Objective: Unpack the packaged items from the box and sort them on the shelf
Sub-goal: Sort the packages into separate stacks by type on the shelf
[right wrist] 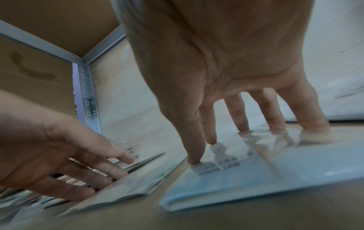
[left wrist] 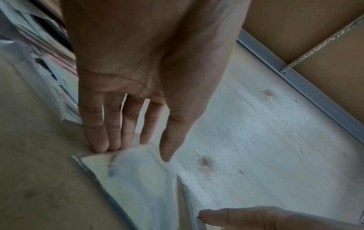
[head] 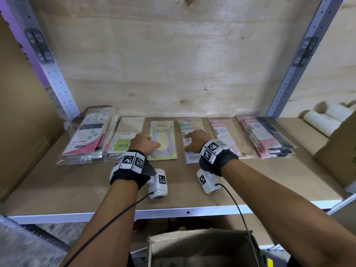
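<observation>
Only the head view shows the box [head: 202, 247] below the shelf [head: 77, 189]. Left hand [head: 143, 144] lies flat-fingered beside the green packet [head: 163, 139]; right hand [head: 196, 141] presses straight fingertips [right wrist: 194, 160] onto the blue packet [head: 189, 132].

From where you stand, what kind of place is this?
Probably a stockroom or shop storage area: a metal-framed shelf with plywood backing, flat retail packets laid out in rows, and an open cardboard box below.

White ribbed paper cups [head: 325, 120] are laid on their sides far right of the right hand, behind a brown cardboard flap [head: 339, 145]. Perforated grey metal uprights [head: 300, 60] are seen beyond both hands.
</observation>
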The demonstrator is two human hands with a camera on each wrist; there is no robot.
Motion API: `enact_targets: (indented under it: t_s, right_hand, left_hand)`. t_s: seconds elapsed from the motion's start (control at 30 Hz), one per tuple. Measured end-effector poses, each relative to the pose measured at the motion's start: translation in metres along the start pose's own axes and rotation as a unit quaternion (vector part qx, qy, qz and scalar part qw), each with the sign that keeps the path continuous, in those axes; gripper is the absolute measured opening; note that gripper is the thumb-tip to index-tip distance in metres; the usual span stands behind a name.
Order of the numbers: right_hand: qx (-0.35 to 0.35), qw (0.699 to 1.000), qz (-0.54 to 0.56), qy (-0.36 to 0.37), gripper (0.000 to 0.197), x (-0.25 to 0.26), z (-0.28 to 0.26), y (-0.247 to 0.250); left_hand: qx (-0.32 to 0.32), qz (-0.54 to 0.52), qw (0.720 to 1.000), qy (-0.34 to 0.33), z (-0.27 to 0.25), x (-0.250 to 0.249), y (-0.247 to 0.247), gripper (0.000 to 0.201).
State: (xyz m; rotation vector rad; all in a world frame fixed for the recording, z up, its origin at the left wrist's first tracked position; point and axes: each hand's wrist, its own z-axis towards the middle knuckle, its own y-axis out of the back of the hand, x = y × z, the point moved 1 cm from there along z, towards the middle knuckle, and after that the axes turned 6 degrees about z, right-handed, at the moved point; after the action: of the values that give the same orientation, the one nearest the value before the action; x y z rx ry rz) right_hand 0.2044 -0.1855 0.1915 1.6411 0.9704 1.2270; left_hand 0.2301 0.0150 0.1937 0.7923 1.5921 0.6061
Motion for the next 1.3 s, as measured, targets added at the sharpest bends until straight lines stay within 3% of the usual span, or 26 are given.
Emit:
enact_targets:
  t_s: [0.1, 0.17, 0.23, 0.33, 0.43, 0.6, 0.73, 0.87, 0.93, 1.03, 1.13, 1.3]
  right_hand:
    - [0.007, 1.000, 0.008, -0.011, 0.053, 0.000, 0.004, 0.000]
    - [0.010, 1.000, 0.014, -0.021, 0.055, 0.002, 0.007, -0.001]
    - [0.008, 0.999, 0.016, -0.033, 0.058, 0.004, 0.008, -0.001]
    - [-0.003, 0.999, 0.004, -0.040, 0.059, 0.004, 0.009, -0.002]
    - [0.000, 0.999, 0.010, -0.036, 0.057, 0.002, 0.008, -0.001]
    - [0.019, 0.999, 0.029, -0.038, 0.060, 0.003, 0.006, 0.005]
    - [0.015, 0.999, 0.018, -0.046, 0.062, 0.006, 0.002, 0.008]
    - [-0.089, 0.994, 0.050, 0.037, 0.046, 0.026, -0.006, 0.012]
    - [-0.074, 0.988, 0.111, 0.078, 0.041, 0.041, -0.008, 0.009]
    - [-0.019, 0.990, 0.116, 0.074, 0.045, 0.057, -0.007, 0.000]
    - [-0.008, 0.990, 0.122, 0.069, 0.049, 0.060, -0.005, -0.005]
    - [-0.022, 0.983, 0.169, 0.069, 0.047, 0.062, -0.004, -0.006]
  left_hand:
    - [0.003, 0.000, 1.000, -0.007, 0.000, 0.001, 0.001, 0.039]
    - [0.012, -0.004, 1.000, -0.011, -0.002, -0.001, 0.003, 0.015]
    - [0.015, -0.004, 1.000, -0.012, -0.003, -0.001, 0.003, 0.014]
    - [0.013, -0.004, 1.000, -0.017, -0.003, -0.001, 0.002, 0.025]
    - [0.013, -0.008, 1.000, -0.011, -0.003, 0.000, 0.002, 0.018]
    - [0.003, -0.020, 1.000, 0.000, -0.002, 0.001, 0.003, 0.051]
    - [0.005, -0.019, 1.000, 0.000, -0.001, 0.000, 0.002, 0.051]
    - [-0.001, -0.017, 1.000, 0.000, 0.003, 0.003, 0.001, 0.051]
    - [-0.001, -0.017, 1.000, -0.003, 0.006, 0.004, 0.000, 0.045]
    - [-0.005, -0.013, 1.000, -0.013, 0.006, 0.002, 0.000, 0.027]
    - [-0.004, -0.017, 0.999, -0.027, 0.007, 0.003, 0.002, 0.026]
    - [0.003, -0.073, 0.997, -0.026, 0.013, 0.010, 0.007, 0.042]
